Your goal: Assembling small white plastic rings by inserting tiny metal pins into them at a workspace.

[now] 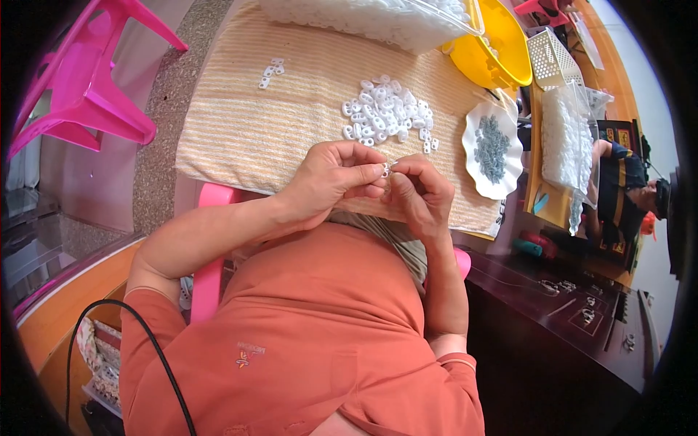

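My left hand (329, 178) pinches a small white plastic piece (386, 168) between thumb and forefinger, in front of my belly at the table's near edge. Close against it, my right hand (425, 192) has its thumb and fingertips drawn together at the same piece. Whatever those right fingertips hold is too small to make out. Just beyond my hands lies a loose pile of white oval plastic pieces with holes (385, 109). To the right, a white wavy-rimmed plate (474, 174) bears many small grey-blue pieces (493, 149).
A striped cloth (240, 138) covers the table. Several white pieces (271, 71) lie apart at its left. A clear bin of white parts (363, 25) and a yellow basket (502, 58) stand at the back. Pink stool (87, 102) at left; another person (622, 182) at far right.
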The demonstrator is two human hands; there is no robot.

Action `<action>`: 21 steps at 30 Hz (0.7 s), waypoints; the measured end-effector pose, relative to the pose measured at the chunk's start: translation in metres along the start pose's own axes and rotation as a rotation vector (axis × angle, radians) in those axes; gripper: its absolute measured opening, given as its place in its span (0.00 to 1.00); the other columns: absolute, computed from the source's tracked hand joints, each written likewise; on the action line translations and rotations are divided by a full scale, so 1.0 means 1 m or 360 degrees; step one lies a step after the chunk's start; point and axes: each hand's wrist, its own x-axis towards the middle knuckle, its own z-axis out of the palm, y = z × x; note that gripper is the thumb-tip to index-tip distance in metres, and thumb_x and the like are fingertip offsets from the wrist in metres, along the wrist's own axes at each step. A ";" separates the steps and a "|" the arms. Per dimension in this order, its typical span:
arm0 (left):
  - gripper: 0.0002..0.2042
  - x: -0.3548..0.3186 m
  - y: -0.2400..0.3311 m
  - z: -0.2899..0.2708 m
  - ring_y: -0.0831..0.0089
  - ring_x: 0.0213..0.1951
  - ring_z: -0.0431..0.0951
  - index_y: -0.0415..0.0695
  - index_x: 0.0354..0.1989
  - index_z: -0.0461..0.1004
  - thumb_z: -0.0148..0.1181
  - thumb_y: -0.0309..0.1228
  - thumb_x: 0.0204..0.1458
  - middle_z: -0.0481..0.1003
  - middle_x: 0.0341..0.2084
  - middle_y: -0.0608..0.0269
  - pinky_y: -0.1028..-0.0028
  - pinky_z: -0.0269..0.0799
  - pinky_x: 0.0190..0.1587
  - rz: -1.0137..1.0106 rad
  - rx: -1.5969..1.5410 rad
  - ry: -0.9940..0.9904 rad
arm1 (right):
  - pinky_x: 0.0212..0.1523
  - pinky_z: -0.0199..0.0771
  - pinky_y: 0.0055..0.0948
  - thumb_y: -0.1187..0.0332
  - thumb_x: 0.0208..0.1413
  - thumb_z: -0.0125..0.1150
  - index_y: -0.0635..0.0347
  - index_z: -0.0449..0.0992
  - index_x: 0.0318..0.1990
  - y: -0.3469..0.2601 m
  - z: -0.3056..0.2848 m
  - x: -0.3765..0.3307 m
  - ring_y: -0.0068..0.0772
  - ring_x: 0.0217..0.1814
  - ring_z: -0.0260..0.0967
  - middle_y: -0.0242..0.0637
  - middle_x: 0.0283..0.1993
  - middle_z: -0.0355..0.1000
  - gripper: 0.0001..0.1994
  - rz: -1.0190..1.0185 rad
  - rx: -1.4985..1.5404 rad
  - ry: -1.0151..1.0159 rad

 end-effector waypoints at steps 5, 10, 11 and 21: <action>0.08 0.000 0.001 0.000 0.76 0.36 0.78 0.38 0.43 0.73 0.59 0.23 0.55 0.76 0.34 0.61 0.79 0.78 0.41 -0.0021 0.0034 -0.0023 | 0.26 0.69 0.17 0.81 0.58 0.55 0.67 0.72 0.36 0.003 -0.001 0.000 0.18 0.27 0.68 0.34 0.34 0.68 0.02 0.0029 0.0047 -0.0004; 0.09 0.001 0.000 -0.001 0.76 0.35 0.79 0.37 0.43 0.73 0.59 0.23 0.54 0.76 0.34 0.61 0.79 0.78 0.41 -0.0026 0.0030 -0.0046 | 0.27 0.69 0.17 0.81 0.59 0.54 0.67 0.72 0.36 0.002 0.000 0.000 0.18 0.27 0.68 0.34 0.34 0.68 0.02 0.0057 0.0067 0.0010; 0.09 0.001 0.000 -0.001 0.76 0.35 0.79 0.37 0.43 0.73 0.59 0.23 0.54 0.77 0.34 0.61 0.79 0.78 0.41 -0.0025 0.0026 -0.0049 | 0.27 0.69 0.17 0.81 0.59 0.54 0.67 0.73 0.36 0.002 0.000 0.000 0.18 0.27 0.69 0.34 0.34 0.68 0.02 0.0064 0.0080 0.0013; 0.08 0.000 0.001 0.000 0.76 0.35 0.78 0.34 0.43 0.73 0.58 0.21 0.55 0.76 0.34 0.60 0.80 0.79 0.40 -0.0030 -0.0032 -0.0084 | 0.28 0.68 0.16 0.79 0.59 0.55 0.67 0.73 0.36 0.005 -0.005 0.000 0.16 0.28 0.66 0.32 0.33 0.69 0.02 0.0105 0.0136 0.0014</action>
